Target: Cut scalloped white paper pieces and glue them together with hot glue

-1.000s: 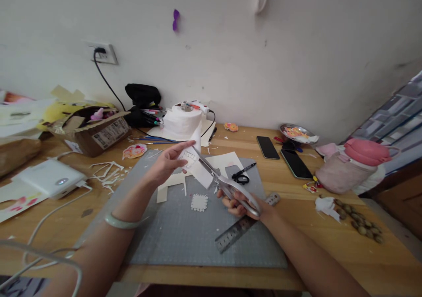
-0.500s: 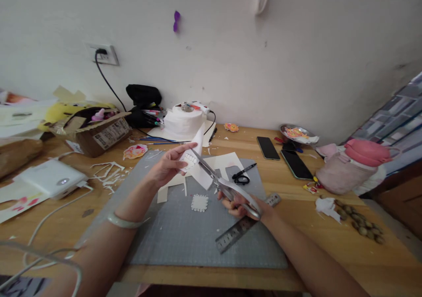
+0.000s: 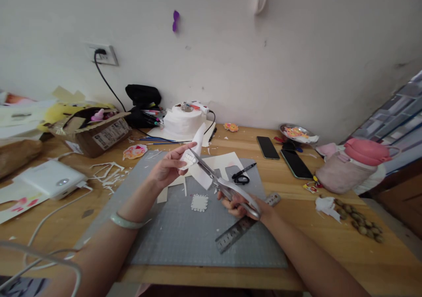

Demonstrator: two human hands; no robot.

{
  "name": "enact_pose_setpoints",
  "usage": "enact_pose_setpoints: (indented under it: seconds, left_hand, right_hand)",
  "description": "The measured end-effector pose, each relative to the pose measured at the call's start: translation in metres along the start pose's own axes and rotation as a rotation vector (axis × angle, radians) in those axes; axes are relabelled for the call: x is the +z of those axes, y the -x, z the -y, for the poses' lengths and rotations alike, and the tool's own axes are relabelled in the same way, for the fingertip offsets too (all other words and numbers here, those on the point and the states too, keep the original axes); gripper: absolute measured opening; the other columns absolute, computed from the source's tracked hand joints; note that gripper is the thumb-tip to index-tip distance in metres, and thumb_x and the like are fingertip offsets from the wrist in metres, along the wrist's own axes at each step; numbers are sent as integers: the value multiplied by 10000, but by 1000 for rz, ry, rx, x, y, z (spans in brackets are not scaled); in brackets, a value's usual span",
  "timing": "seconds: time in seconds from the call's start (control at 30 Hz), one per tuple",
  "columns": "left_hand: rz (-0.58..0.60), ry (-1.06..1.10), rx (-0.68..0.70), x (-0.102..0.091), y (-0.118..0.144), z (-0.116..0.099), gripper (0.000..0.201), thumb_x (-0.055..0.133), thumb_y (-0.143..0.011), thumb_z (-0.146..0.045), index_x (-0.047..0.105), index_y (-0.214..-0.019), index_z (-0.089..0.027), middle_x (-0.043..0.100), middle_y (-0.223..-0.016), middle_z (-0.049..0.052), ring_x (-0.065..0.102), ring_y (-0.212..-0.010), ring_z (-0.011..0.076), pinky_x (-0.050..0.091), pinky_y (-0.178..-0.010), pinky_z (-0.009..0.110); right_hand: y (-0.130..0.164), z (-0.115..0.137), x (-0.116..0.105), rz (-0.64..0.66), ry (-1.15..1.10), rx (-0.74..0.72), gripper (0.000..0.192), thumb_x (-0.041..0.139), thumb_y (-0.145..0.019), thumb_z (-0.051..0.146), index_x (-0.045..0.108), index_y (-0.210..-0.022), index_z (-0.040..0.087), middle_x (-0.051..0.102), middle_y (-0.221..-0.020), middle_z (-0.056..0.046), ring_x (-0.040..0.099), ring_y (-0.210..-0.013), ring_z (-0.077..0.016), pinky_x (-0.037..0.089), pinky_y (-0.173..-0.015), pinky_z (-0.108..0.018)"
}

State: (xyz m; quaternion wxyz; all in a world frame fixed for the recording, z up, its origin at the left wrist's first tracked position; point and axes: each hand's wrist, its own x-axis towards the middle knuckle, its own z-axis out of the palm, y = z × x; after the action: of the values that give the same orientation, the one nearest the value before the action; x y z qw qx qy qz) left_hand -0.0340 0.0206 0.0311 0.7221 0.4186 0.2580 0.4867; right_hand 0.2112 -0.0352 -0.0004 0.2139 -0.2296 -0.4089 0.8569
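wooden desk (image 3: 329,244) against a pale wall, grey cutting mat (image 3: 184,235) in the middle. left hand (image 3: 166,167) pinches a white paper piece (image 3: 198,156) up off the mat, tilted so its edge meets the blades. right hand (image 3: 240,204) is wrapped around silver scissors (image 3: 224,185), blades biting into the sheet. a small scalloped cutout (image 3: 199,202) lies flat below, a steel ruler (image 3: 234,233) near the right wrist, thin paper offcuts (image 3: 107,172) scattered left.
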Motion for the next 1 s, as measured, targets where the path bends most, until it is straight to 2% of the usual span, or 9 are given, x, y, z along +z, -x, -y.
enact_pose_setpoints:
  seconds: [0.27,0.43,0.53,0.7,1.0]
  left_hand:
    - [10,-15,-18,0,0,0,557,614,-523,-40,629,-1062,-181,595,-685,-11,405,-425,35,318,-366,148]
    - [29,-37,-12,-3,0,-1,562,627,-524,-47,624,-1072,-172,582,-626,-26,418,-410,37,327,-356,143]
    - [28,-106,5,-5,0,-3,560,627,-554,-38,610,-1097,-178,593,-629,-30,442,-419,40,363,-371,138]
    - [55,-210,30,-6,-1,-4,548,648,-577,-17,617,-1087,-216,629,-758,-22,492,-459,42,422,-377,127]
    - [52,-160,8,-2,3,-5,579,643,-583,-18,595,-1125,-217,616,-677,-43,488,-402,37,430,-351,120]
  right_hand:
    - [1,0,-1,17,-14,6,361,703,-632,365,561,-889,154,353,-566,91,203,-403,-4,72,-358,-150]
    - [0,0,-1,12,3,-8,373,718,-612,356,559,-880,152,351,-563,94,200,-399,-2,70,-355,-150]
    - [1,0,-2,13,18,-12,332,696,-640,319,557,-889,149,359,-571,89,202,-403,-6,69,-360,-149]
    - [-1,-1,-4,2,-8,20,229,632,-706,276,557,-881,149,365,-559,88,185,-396,-10,73,-363,-149]
    - [0,-1,-5,41,29,-3,376,709,-642,339,529,-916,156,365,-558,99,211,-387,1,77,-347,-136]
